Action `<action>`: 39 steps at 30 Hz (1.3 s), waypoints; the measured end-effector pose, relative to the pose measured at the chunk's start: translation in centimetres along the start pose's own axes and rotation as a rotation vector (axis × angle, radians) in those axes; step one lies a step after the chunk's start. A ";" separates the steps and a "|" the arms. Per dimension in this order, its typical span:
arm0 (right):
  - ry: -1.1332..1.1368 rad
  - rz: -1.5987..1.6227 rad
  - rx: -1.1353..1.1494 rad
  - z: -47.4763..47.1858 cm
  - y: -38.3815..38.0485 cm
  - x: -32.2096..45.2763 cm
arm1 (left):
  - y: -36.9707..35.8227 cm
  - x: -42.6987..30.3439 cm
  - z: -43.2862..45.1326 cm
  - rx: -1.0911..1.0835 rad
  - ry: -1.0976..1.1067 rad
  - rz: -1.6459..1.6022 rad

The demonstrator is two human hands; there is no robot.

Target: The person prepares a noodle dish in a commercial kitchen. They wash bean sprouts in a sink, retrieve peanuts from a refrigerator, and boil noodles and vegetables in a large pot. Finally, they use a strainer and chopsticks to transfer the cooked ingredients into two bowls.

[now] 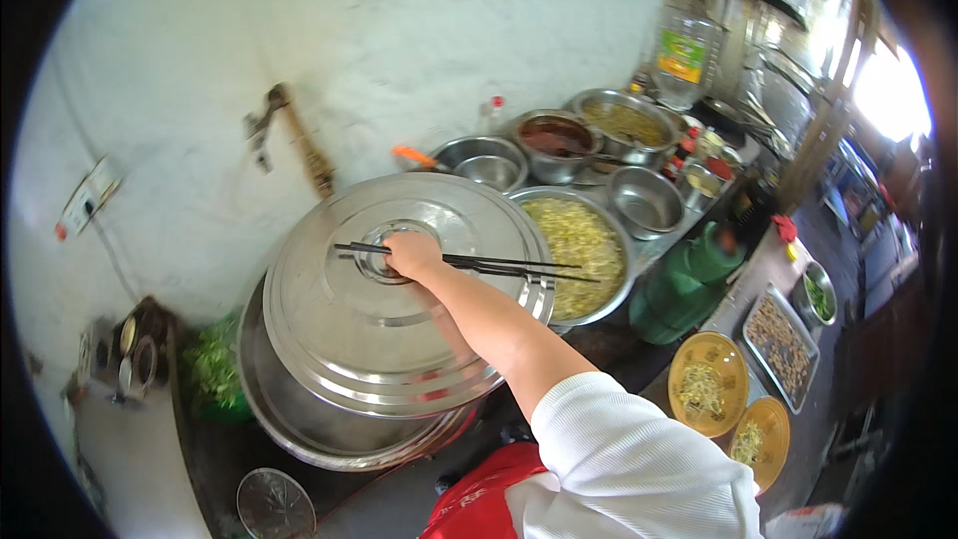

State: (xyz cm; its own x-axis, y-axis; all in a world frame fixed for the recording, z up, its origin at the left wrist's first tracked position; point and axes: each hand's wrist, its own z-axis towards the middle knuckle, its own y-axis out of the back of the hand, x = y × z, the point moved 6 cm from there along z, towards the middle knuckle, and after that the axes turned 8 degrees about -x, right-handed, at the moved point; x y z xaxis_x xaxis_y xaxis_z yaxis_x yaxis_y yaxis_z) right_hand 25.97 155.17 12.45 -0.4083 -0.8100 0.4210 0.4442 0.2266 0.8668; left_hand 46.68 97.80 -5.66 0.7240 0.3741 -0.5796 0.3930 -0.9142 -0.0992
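Note:
My right hand (413,254) grips the knob of a large round metal lid (322,314) and also holds a pair of long black chopsticks (516,263), which point right. The lid sits off-centre and tilted over a big metal pot (266,389), whose near left part shows uncovered, with haze inside. The pot's contents cannot be made out. Right of the lid is a wide metal basin (629,269) of what look like yellowish bean sprouts (580,239); the chopstick tips lie above it. My left hand is out of view.
Metal bowls (647,202), a pot of reddish sauce (555,136) and bottles stand behind the basin. A green gas cylinder (673,292) is at right, near two orange plates (730,397) and a metal tray (816,382). Leafy greens (213,367) and a round mesh strainer (277,505) are at left.

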 end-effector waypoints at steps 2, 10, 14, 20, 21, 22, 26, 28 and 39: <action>-0.021 -0.017 0.000 0.0 2.7 -4.3 | -2.0 1.0 -0.5 0.030 0.018 0.006; -0.085 -0.128 -0.003 -0.3 8.5 -21.6 | -7.4 3.3 -6.8 0.040 0.047 -0.005; -0.141 -0.106 0.034 0.7 9.1 -24.5 | -10.1 1.4 -12.3 -0.017 -0.416 0.374; -0.104 -0.032 -0.012 1.9 9.3 -30.9 | -4.8 2.4 -4.7 -0.122 -0.225 -0.140; -0.070 -0.090 -0.044 1.9 10.1 -29.4 | -4.8 2.5 -5.3 -0.122 -0.217 -0.140; -0.053 -0.115 -0.048 2.1 10.5 -28.7 | -6.0 1.8 -5.9 -0.107 -0.207 -0.131; 0.020 -0.126 -0.014 3.8 10.0 -29.5 | -7.4 1.3 -8.6 -0.149 -0.229 -0.174; 0.045 -0.189 0.020 4.5 9.6 -30.0 | -8.5 0.9 -9.5 -0.113 -0.262 -0.184; 0.567 0.221 -0.608 1.5 26.9 -4.9 | -12.7 -3.8 -10.7 0.009 -0.391 -0.022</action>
State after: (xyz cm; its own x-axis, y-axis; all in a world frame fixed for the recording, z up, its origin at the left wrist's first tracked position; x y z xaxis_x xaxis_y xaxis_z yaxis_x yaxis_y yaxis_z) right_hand 38.70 166.02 34.14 0.1261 -0.9659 0.2260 0.8829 0.2131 0.4183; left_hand 45.03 109.65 6.48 0.4441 0.3075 -0.8416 0.3996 -0.9087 -0.1212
